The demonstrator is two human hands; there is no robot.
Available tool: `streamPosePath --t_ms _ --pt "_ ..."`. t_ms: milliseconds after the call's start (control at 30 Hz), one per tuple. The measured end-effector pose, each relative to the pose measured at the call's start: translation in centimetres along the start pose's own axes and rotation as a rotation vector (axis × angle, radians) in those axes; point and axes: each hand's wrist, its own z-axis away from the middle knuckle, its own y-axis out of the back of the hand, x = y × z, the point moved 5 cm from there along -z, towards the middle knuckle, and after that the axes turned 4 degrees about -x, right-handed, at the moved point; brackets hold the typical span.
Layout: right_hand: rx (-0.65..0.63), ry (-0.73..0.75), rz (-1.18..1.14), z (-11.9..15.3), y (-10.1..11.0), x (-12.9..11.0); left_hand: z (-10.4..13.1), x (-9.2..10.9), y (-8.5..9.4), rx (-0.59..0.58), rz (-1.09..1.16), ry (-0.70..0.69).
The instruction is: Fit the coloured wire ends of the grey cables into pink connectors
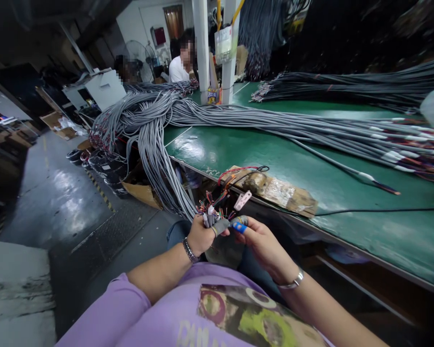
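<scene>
My left hand (203,235) is closed round the ends of a bundle of grey cables (166,168), held in front of my lap. Thin coloured wires (222,213) fan out from the cable ends above the fist. My right hand (257,237) pinches close to the left thumb, at the tips of those wires; exactly what lies between its fingers is too small to make out. Grey covers sit on my thumb and finger, and blue tape wraps one right fingertip. Just above the hands, at the table edge, is a pale pink clip-like piece (242,200).
Long grey cables (238,115) lie across the green table (347,193), with darker cables (340,86) behind. A taped wooden block (275,190) with red and black leads sits at the front edge. A white post (201,48) rises beyond. Another person (179,70) sits at the back.
</scene>
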Motion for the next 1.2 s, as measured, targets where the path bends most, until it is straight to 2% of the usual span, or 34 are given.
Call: streamPosePath --t_ms 233,400,500,600,700,867,1033,1200 --pt "0.041 -0.065 -0.307 -1.2 1.5 0.3 -0.4 0.3 0.0 0.018 0.067 -0.042" --pt "0.017 -0.106 -0.33 -3.2 1.5 -0.8 -1.1 0.7 -0.9 -0.053 0.128 -0.032" --pt "0.075 0.013 -0.23 -4.0 1.6 -1.2 -1.7 0.8 -1.2 -0.09 0.152 -0.016" --pt "0.248 0.204 -0.069 -3.9 2.4 -1.0 -2.0 0.7 -1.3 -0.121 0.152 0.018" --pt "0.323 0.281 -0.026 -3.6 2.7 -0.6 -2.2 0.5 -1.4 -0.135 0.142 0.046" --pt "0.253 0.267 -0.057 -3.7 2.1 -0.9 -2.4 0.3 -1.6 -0.145 0.133 0.035" --pt "0.332 0.305 0.018 -3.5 2.3 -1.5 -2.6 0.2 -1.5 -0.142 0.155 0.057" --pt "0.107 0.099 -0.198 -4.4 1.1 -0.6 -2.5 0.1 -1.6 -0.157 0.116 0.091"
